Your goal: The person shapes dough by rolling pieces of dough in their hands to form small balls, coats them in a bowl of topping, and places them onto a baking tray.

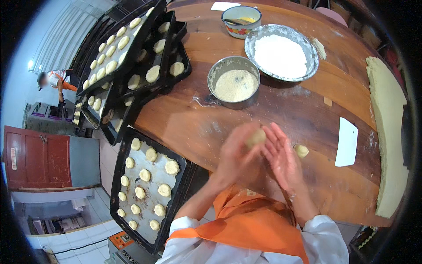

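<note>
Over the near part of the wooden table, my left hand (237,154) is blurred by motion and curls round a small pale dough ball (256,138). Right against it, my right hand (281,154) has its fingers stretched out and its palm turned toward the ball. Whether the right palm touches the ball is hard to tell. Just right of that hand, a second small dough piece (301,151) lies on the wood. Ahead of my hands stands a metal pot (234,99) with pale seeds or crumbs in it.
A wide bowl of white flour (281,55) and an enamel bowl (241,30) sit farther back. A white scraper (347,141) and a long dough slab (387,136) lie right. At left are a baking tray (147,187) with dough rounds and stacked trays (132,57). A person (57,81) stands far left.
</note>
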A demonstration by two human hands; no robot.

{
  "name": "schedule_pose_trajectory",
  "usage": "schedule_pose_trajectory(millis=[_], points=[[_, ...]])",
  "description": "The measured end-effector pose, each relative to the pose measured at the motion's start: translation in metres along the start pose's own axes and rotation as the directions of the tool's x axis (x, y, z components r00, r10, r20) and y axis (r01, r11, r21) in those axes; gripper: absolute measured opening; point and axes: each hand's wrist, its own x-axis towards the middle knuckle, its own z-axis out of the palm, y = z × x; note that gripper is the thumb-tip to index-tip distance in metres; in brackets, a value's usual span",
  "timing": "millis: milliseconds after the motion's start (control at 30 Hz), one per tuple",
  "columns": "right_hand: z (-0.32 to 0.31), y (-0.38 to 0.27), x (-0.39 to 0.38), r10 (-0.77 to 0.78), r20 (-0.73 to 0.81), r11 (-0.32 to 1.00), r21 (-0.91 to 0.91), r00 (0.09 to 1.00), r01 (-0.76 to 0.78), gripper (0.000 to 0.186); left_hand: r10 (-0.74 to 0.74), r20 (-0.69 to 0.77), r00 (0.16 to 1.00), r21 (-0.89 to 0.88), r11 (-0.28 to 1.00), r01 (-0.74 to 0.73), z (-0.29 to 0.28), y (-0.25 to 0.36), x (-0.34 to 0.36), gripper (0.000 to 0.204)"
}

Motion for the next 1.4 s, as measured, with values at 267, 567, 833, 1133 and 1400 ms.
schedule_pose_trajectory(millis=[267, 567, 833, 1133, 1400], points=[[-0.039, -0.024, -0.019, -0.036, -0.09, 0.992, -0.125, 0.995, 0.024, 0.034, 0.06, 0.044, 0.997, 0.51, 0.857, -0.074, -0.031, -0.066, 0.137, 0.039], [-0.069, -0.037, -0.029, -0.084, -0.235, 0.986, -0.159, 0.968, 0.047, 0.027, -0.2, 0.307, 0.93, 0.605, 0.796, -0.028, -0.029, -0.073, 0.152, 0.036], [-0.057, -0.042, -0.031, -0.101, -0.215, 0.984, -0.167, 0.971, 0.065, 0.023, -0.385, 0.26, 0.885, -0.943, 0.097, 0.319, -0.028, 0.0, 0.079, 0.036], [0.022, -0.034, -0.027, 0.303, 0.093, 0.836, -0.504, 0.948, -0.218, 0.02, -0.446, 0.302, 0.843, -0.887, 0.192, 0.42, 0.0, 0.009, 0.016, 0.035], [0.036, -0.029, -0.002, 0.435, 0.135, 0.743, -0.613, 0.89, -0.269, 0.023, -0.274, 0.317, 0.908, -0.803, 0.432, 0.411, 0.001, 0.017, -0.007, 0.042]])
